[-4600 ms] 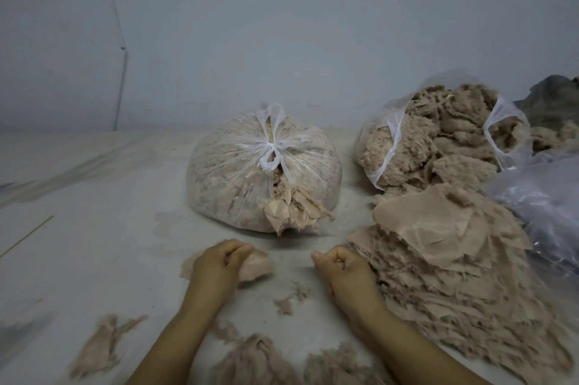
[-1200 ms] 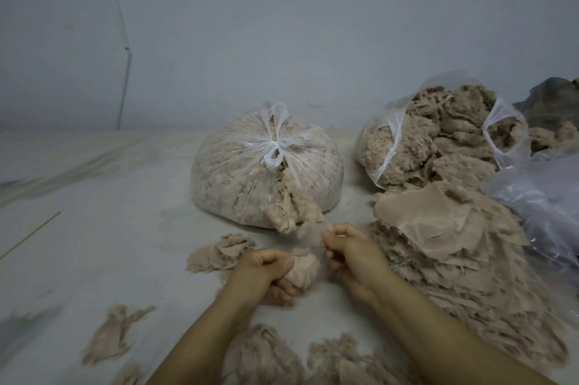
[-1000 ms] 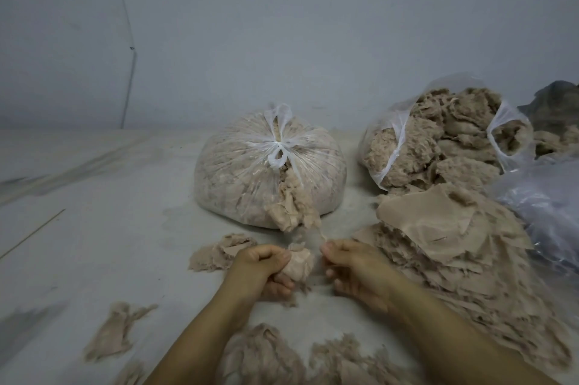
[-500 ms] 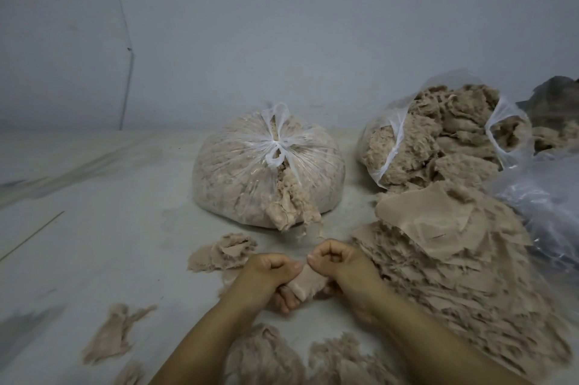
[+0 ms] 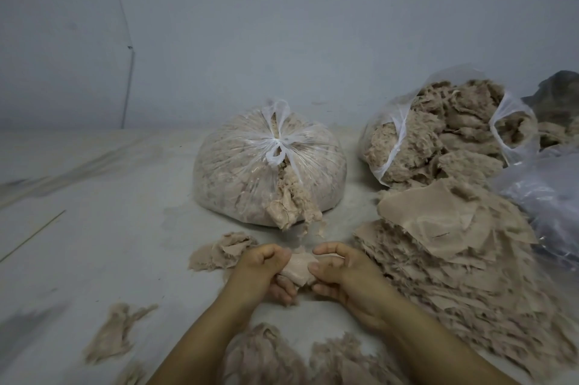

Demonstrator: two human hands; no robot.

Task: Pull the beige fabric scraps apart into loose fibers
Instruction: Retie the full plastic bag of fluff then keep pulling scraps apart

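Scrap held between both hands, ready to be pulled apart

Scrap (image 5: pixel 297 268) of beige fabric sits between the two hands, low in the middle of the view, just above the pale floor (image 5: pixel 103 228). The left hand (image 5: pixel 261 271) has its fingers curled round the left end of it, and the right hand (image 5: pixel 341 271) pinches the right end between thumb and bent fingers. Only a short piece of cloth shows between them.

I judge the scrap to be very light, soft and limp, with loose weave and frayed edges, so it gives way in threads and does not tear cleanly. It is not slippery, but thin tufts can slide out of a weak pinch. A good hold is probably near the edges, the two hands close together, so the pull works on a small part at a time.

Just to the right lies the big pile of flat scraps (image 5: pixel 454 253), touching the right forearm. A small heap of pulled pieces (image 5: pixel 224 251) lies just left of the left hand, and fluffy fibers (image 5: pixel 266 356) are near the arms at the bottom. Behind stand a tied plastic bag (image 5: pixel 266 165) and an open bag (image 5: pixel 448 130), both full of beige stuff.
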